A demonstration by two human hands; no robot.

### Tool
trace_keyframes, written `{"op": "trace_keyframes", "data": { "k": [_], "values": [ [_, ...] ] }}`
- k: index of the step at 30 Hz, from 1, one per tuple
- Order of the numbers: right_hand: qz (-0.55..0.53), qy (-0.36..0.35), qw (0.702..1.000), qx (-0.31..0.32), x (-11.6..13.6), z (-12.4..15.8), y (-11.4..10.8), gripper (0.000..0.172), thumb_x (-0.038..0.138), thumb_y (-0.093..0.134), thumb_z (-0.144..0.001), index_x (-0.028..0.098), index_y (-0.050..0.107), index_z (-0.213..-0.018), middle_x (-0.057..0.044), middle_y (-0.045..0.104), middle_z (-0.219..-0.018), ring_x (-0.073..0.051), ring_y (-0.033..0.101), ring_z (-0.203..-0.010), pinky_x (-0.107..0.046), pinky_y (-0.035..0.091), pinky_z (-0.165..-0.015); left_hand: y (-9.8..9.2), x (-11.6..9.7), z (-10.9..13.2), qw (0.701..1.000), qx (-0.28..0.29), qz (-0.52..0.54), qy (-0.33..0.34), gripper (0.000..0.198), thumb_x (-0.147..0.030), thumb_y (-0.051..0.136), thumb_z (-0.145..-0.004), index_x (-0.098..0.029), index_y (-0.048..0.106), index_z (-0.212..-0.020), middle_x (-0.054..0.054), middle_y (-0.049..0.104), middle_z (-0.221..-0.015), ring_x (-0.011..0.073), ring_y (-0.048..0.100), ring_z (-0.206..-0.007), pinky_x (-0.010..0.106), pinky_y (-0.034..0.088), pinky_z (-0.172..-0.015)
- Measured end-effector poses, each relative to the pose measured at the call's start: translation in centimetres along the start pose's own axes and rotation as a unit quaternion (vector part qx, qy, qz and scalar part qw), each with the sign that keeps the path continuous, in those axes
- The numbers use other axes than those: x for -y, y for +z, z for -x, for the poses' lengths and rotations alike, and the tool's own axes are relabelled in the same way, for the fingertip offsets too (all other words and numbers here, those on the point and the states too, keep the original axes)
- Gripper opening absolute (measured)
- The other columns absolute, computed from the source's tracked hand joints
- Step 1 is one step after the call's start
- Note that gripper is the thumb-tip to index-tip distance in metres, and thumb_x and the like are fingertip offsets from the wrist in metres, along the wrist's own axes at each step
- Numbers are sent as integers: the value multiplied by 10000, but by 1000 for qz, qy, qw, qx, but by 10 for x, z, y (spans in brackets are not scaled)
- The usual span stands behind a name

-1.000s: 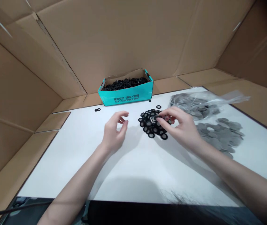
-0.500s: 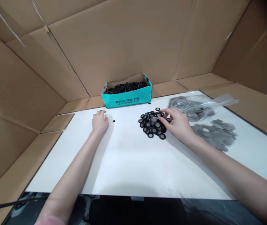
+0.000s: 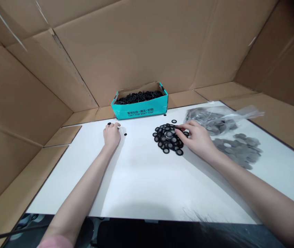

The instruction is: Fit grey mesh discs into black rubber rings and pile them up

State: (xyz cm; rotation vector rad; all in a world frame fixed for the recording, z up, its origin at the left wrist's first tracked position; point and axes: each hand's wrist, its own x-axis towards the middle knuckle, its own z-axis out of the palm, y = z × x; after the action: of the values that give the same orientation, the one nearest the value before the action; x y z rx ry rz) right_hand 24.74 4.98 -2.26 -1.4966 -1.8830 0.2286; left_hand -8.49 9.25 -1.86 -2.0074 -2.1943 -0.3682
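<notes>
A pile of black rings with grey round centres (image 3: 166, 139) lies on the white tabletop. My right hand (image 3: 198, 137) reaches over the pile's right side. Its thumb and forefinger tips come close together at the pile, and whatever is between them is too small to make out. Farther left, my left hand (image 3: 112, 136) rests on the table with its fingers curled, hiding what they hold, if anything. A small black piece (image 3: 109, 123) shows just beyond those fingers. Between the hands lies a small black disc (image 3: 125, 134), nearer the left one.
A turquoise box (image 3: 141, 109) full of black rings stands at the back. To the right are a clear plastic bag (image 3: 214, 119) of grey discs and loose grey discs (image 3: 242, 151). One ring (image 3: 174, 121) lies behind the pile. Cardboard walls (image 3: 136, 44) enclose the table.
My left hand has shifted slightly right and towards me, uncovering more of the black piece beyond its fingers. My right hand stays at the pile, its fingers slightly moved.
</notes>
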Motion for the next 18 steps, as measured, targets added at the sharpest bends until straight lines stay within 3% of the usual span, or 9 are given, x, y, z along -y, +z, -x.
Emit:
{"op": "trace_keyframes", "data": {
  "k": [5,12,15,18],
  "values": [
    [-21,-15,1000,-15,4,-1,-5,325,369,519,-889,165,763,-960,-103,675,-914,-259,642,-866,-362,477,-716,-7,-9,23,999,-1,36,40,345,-89,420,-897,-204,679,-1093,94,728,-1035,291,619,-1041,393,462,-896],
    [39,-16,999,-34,2,1,-27,252,344,526,-881,206,737,-886,-92,679,-913,-253,629,-792,-381,457,-724,-10,-1,34,994,-4,104,41,350,-48,484,-802,-221,684,-1032,48,729,-889,259,641,-914,345,473,-814],
    [99,11,994,-36,-6,10,-46,212,341,534,-865,217,699,-818,-90,671,-901,-252,615,-779,-362,423,-662,-9,3,36,990,-14,138,38,362,-50,478,-780,-223,682,-1025,43,706,-874,235,652,-866,334,478,-796],
    [164,65,984,-24,-19,21,-62,252,355,540,-829,223,575,-616,-58,615,-729,-225,565,-679,-330,346,-567,-7,7,35,983,-22,179,42,355,-55,488,-746,-219,681,-995,22,675,-824,200,650,-798,310,492,-787]
  ]
}}
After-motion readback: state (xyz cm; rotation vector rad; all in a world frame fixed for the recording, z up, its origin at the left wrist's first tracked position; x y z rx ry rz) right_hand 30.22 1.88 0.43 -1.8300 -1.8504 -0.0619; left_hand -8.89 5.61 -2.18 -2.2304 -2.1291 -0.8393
